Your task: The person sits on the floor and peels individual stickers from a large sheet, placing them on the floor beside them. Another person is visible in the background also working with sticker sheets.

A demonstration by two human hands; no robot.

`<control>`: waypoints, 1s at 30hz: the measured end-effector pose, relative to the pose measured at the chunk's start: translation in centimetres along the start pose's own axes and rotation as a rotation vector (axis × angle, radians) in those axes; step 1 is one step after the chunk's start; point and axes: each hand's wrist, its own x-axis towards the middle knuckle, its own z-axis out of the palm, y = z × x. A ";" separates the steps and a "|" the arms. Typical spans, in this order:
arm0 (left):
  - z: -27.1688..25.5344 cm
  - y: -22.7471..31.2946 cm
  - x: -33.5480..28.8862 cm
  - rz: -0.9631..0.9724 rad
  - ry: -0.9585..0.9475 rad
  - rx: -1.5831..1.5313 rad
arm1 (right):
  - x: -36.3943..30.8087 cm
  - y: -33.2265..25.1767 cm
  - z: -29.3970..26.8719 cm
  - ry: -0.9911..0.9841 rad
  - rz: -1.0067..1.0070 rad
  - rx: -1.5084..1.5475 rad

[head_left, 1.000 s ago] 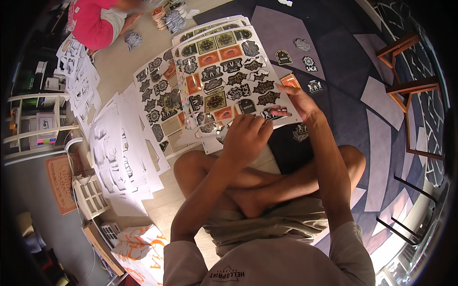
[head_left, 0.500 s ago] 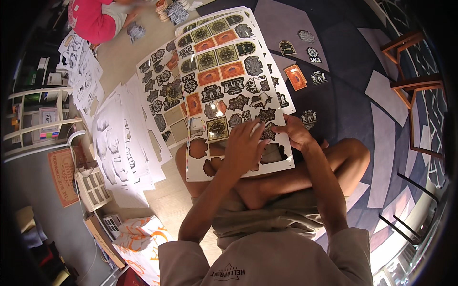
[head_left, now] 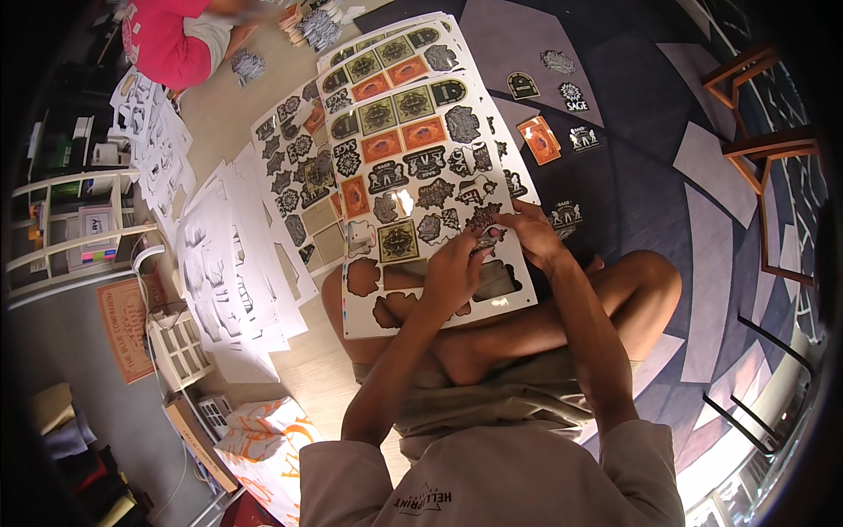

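Observation:
A large white sheet of die-cut stickers (head_left: pixel 356 303) lies across my crossed legs, with several shapes near its lower edge punched out, leaving holes. My left hand (head_left: pixel 455 270) is closed at a dark, jagged-edged sticker (head_left: pixel 485 235) in the sheet's right part, its fingertips pinching the sticker's lower side. From the sheet's right edge my right hand (head_left: pixel 537 235) reaches in. Its thumb presses beside the upper part of that sticker, and its other fingers are partly hidden at the edge.
More printed sheets (head_left: pixel 443 33) lie under and beyond this one. Cut-out orange cards (head_left: pixel 540 140) and dark stickers (head_left: pixel 575 97) rest on the carpet at right. White scrap sheets (head_left: pixel 219 290) are piled at left. A person in a red shirt (head_left: pixel 167 44) sits far left. Wooden chair legs (head_left: pixel 764 145) stand right.
My left hand has drawn back toward me and lower, showing more of the dark sticker. My right hand has moved slightly up and left, its thumb now at the sticker.

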 end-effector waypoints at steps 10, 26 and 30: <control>-0.2 -1.4 0.8 0.012 0.029 0.019 | 0.2 1.1 -1.1 -0.044 0.047 -0.019; -0.4 -3.7 3.0 -0.264 -0.008 -0.276 | -0.4 0.8 -0.3 -0.023 -0.037 -0.115; -0.2 -3.0 2.8 -0.339 -0.023 -0.434 | -1.5 0.5 0.7 0.411 -0.369 -0.573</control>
